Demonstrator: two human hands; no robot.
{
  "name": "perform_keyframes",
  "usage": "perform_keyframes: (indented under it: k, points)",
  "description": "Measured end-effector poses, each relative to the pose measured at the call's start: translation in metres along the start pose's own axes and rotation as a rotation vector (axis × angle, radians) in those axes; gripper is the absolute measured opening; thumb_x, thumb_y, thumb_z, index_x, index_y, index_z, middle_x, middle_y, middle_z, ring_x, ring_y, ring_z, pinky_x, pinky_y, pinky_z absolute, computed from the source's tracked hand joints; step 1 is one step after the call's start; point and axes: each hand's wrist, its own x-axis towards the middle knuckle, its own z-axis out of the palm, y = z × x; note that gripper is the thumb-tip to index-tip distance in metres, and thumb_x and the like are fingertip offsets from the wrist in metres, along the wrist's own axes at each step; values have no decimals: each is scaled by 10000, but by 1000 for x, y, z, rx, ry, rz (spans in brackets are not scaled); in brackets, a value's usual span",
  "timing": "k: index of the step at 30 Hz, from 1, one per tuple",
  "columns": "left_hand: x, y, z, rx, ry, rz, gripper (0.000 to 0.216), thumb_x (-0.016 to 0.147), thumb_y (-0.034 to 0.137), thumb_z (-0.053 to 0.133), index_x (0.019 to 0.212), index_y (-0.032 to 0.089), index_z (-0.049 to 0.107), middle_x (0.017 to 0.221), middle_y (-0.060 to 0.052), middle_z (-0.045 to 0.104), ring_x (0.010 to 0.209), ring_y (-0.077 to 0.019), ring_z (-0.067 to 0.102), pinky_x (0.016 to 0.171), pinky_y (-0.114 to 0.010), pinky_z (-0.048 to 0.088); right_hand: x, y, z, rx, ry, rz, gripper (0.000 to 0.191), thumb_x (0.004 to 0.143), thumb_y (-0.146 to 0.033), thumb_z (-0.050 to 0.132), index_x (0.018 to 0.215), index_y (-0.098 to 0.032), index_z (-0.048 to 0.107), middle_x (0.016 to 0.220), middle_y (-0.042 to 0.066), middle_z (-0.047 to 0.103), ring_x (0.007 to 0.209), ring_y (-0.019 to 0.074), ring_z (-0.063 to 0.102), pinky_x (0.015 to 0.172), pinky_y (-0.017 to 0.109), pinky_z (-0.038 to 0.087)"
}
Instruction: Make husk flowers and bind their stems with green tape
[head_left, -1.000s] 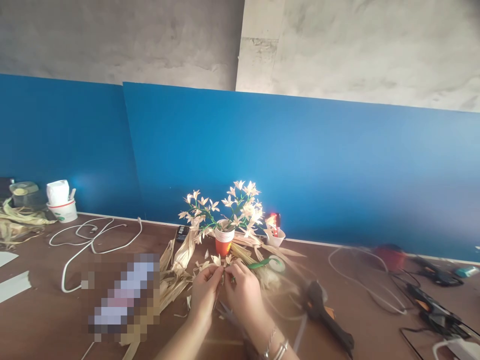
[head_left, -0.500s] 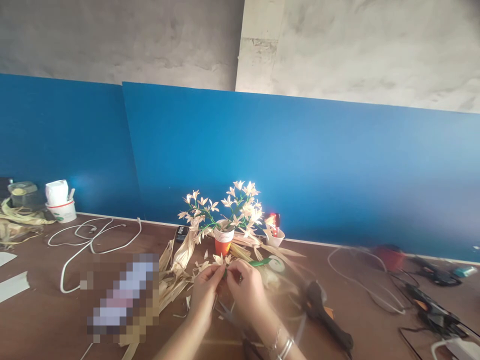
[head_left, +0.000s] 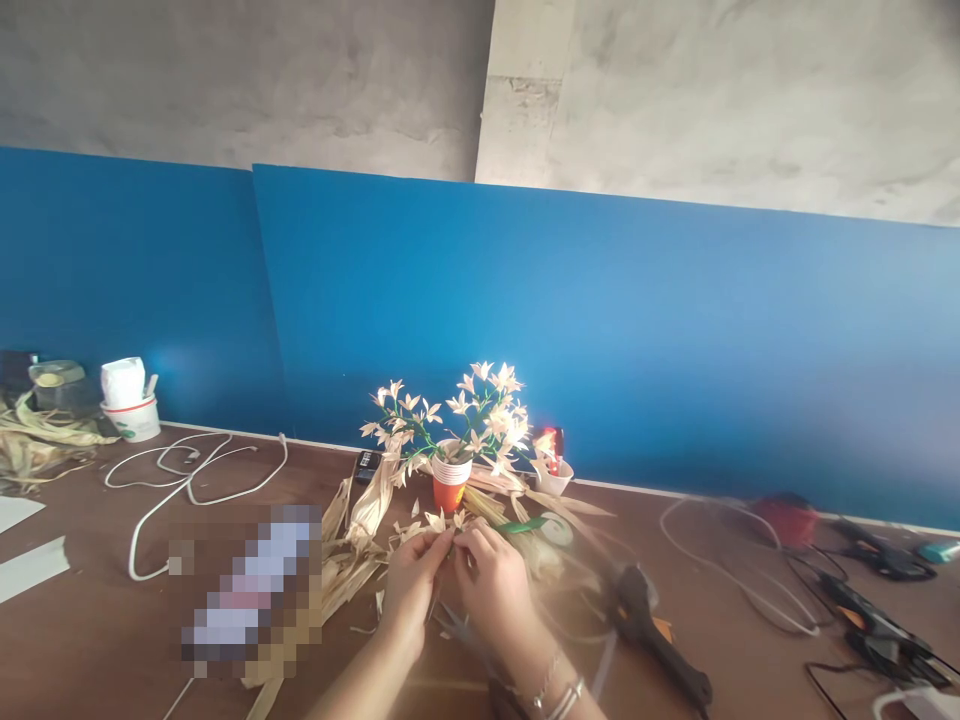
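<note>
My left hand (head_left: 409,590) and my right hand (head_left: 495,585) meet over the brown table (head_left: 112,640), fingertips pinched together on a small pale husk flower sprig (head_left: 447,523) with a green stem. Green tape (head_left: 525,525) runs from the sprig to a tape roll (head_left: 556,529) at the right. Just behind stands an orange paper cup (head_left: 448,487) holding a bunch of finished pale flowers (head_left: 457,415). Dried corn husks (head_left: 358,540) lie to the left of my hands.
A black glue gun (head_left: 652,630) lies right of my hands. White cables (head_left: 187,480) loop at left, more cables and tools (head_left: 862,610) at right. A white bowl (head_left: 131,415) and husks (head_left: 37,445) sit far left. A blue board (head_left: 600,340) backs the table.
My hands stay together on the sprig, with only small finger shifts. The view has drifted slightly, so everything sits a little further right.
</note>
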Motion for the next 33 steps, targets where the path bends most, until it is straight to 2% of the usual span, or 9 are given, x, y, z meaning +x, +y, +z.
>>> perform_keyframes:
  k: [3, 8, 12, 16, 18, 22, 24, 28, 33]
  points:
    - [1, 4, -1, 58, 18, 52, 372, 561, 489, 778, 571, 146, 636, 435, 61, 456, 390, -51, 322, 384, -179, 210, 5, -3, -6, 326, -85, 290, 127, 811, -194, 518, 733, -174, 616, 688, 25, 626, 619, 148, 545, 577, 239, 395]
    - [1, 7, -2, 132, -6, 111, 384, 579, 515, 759, 573, 154, 630, 491, 15, 564, 423, -91, 425, 404, -194, 287, 14, 1, -16, 740, -262, 631, 312, 781, -416, 579, 608, -157, 593, 556, -3, 558, 497, 116, 468, 480, 232, 364]
    - [-1, 9, 0, 129, -85, 106, 353, 594, 489, 763, 672, 157, 672, 528, 4, 612, 427, -105, 478, 409, -196, 319, 19, 8, -22, 796, -152, 639, 307, 746, -447, 618, 651, -155, 623, 592, 4, 581, 554, 125, 501, 518, 235, 381]
    - [-2, 9, 2, 78, -132, 72, 332, 578, 460, 779, 637, 150, 676, 573, -4, 638, 424, -100, 489, 418, -204, 359, 19, 9, -27, 836, -264, 648, 228, 715, -373, 665, 690, -147, 651, 624, 15, 632, 539, 119, 514, 510, 230, 376]
    - [-2, 10, 2, 95, -120, 72, 322, 583, 455, 774, 627, 148, 686, 562, 0, 629, 403, -87, 464, 397, -196, 325, 18, 8, -27, 848, -295, 640, 184, 680, -324, 687, 692, -142, 658, 641, 25, 655, 567, 139, 553, 537, 243, 408]
    - [-1, 10, 2, 113, -123, 88, 302, 578, 440, 767, 648, 154, 702, 552, 2, 626, 375, -74, 431, 358, -188, 239, 18, 6, -25, 800, -197, 622, 144, 676, -247, 658, 772, -141, 678, 679, 33, 676, 647, 171, 599, 601, 264, 444]
    - [-1, 9, 2, 103, -125, 78, 279, 575, 419, 762, 661, 160, 703, 542, 2, 627, 370, -75, 432, 354, -185, 223, 18, 5, -26, 772, -178, 614, 120, 696, -248, 638, 740, -144, 677, 661, 24, 662, 629, 156, 582, 588, 250, 431]
    - [0, 8, 1, 114, -136, 55, 234, 585, 379, 749, 673, 168, 702, 552, -9, 643, 387, -82, 453, 376, -189, 265, 17, 3, -31, 768, -270, 664, 200, 720, -321, 642, 630, -144, 667, 574, -3, 596, 507, 103, 474, 495, 221, 340]
    - [1, 7, 0, 135, -165, 21, 280, 574, 374, 754, 759, 167, 712, 519, 6, 621, 382, -88, 451, 386, -199, 280, 16, 3, -29, 848, -307, 714, 147, 692, -250, 632, 595, -145, 668, 568, 3, 594, 510, 99, 443, 477, 220, 291]
